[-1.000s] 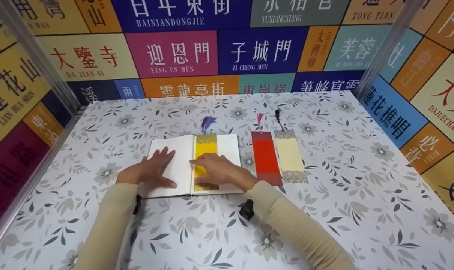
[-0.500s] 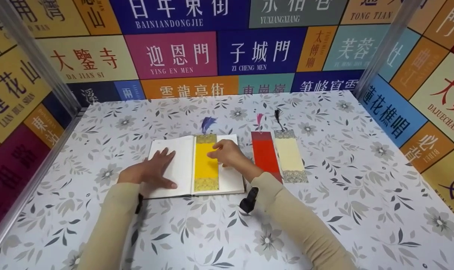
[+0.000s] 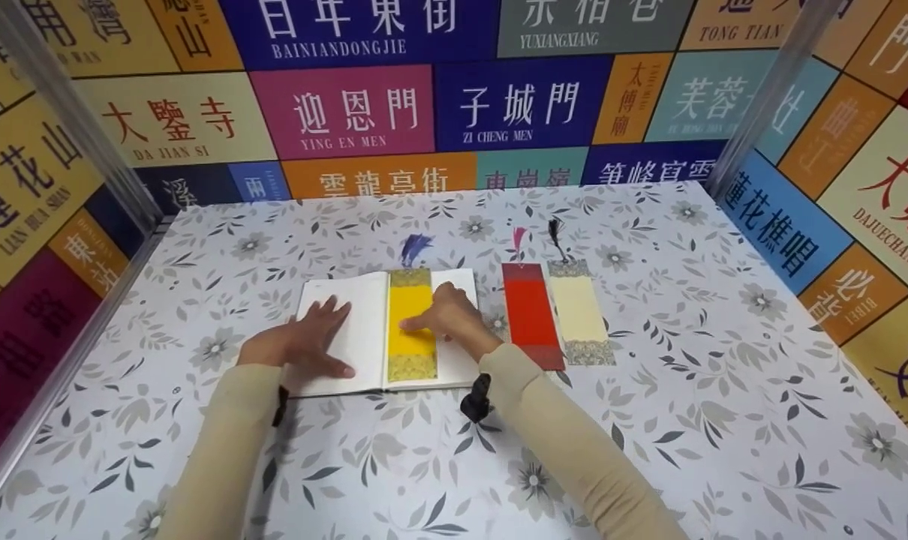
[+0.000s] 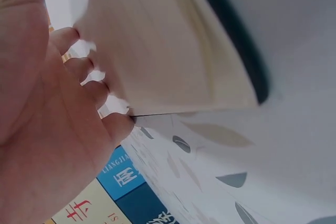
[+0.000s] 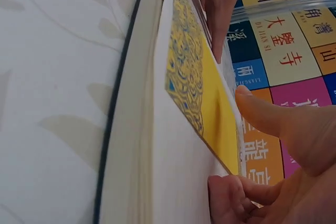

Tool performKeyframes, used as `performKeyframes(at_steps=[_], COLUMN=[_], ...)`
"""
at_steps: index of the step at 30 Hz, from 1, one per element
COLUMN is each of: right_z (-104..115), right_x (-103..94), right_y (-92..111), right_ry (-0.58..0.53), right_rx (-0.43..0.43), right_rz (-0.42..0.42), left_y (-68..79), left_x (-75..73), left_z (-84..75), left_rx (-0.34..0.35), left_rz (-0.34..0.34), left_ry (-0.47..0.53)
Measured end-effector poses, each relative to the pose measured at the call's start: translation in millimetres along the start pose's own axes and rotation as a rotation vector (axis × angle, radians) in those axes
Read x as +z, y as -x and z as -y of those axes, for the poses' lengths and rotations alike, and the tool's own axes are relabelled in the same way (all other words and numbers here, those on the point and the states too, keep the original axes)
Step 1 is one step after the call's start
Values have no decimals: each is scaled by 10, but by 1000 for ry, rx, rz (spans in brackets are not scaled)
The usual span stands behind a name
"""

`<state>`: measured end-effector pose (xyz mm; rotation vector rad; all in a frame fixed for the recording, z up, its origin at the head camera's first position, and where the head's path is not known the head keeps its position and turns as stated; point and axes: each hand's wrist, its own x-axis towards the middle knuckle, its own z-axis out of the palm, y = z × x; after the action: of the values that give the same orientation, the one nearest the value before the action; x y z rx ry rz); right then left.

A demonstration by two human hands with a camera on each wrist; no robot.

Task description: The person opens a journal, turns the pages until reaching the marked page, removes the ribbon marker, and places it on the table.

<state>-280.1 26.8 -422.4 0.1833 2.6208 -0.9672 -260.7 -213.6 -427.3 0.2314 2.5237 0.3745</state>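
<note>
An open book (image 3: pixel 334 300) with white pages lies on the table. On its right page, along the middle fold, is a yellow bookmark (image 3: pixel 410 300) with patterned ends and a purple tassel (image 3: pixel 416 247). My left hand (image 3: pixel 300 341) rests on the left page, fingers spread; the left wrist view shows its palm beside the page edge. My right hand (image 3: pixel 446 319) is at the bookmark's right edge. In the right wrist view its thumb (image 5: pixel 268 116) reaches over the yellow strip, apart from the bent fingers (image 5: pixel 231 200) at the bookmark's edge.
A red bookmark (image 3: pixel 530 315) with a pink tassel lies right of the book, and a cream bookmark (image 3: pixel 580 307) with a black tassel lies beside it. Printed panels (image 3: pixel 349 105) stand behind and at both sides of the flower-patterned table (image 3: pixel 649 435).
My right hand has lifted off the bookmark's middle, drawn right, then come down to its right edge. The yellow bookmark has shifted slightly toward the fold. My left hand stays in place.
</note>
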Motion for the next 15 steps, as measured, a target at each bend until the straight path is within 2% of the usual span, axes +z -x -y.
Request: performKeyframes(at_steps=[5, 10, 15], right_z=[74, 73, 3], right_x=[97, 101, 92], right_y=[28, 30, 61], right_ry=[146, 152, 126], right_rx=[-6, 2, -65], right_rz=[-58, -52, -74], left_y=[23, 34, 22], left_x=[9, 13, 6], left_z=[15, 12, -3], left_rx=[20, 7, 1], left_rz=[-6, -10, -6], left_ry=[-25, -13, -13])
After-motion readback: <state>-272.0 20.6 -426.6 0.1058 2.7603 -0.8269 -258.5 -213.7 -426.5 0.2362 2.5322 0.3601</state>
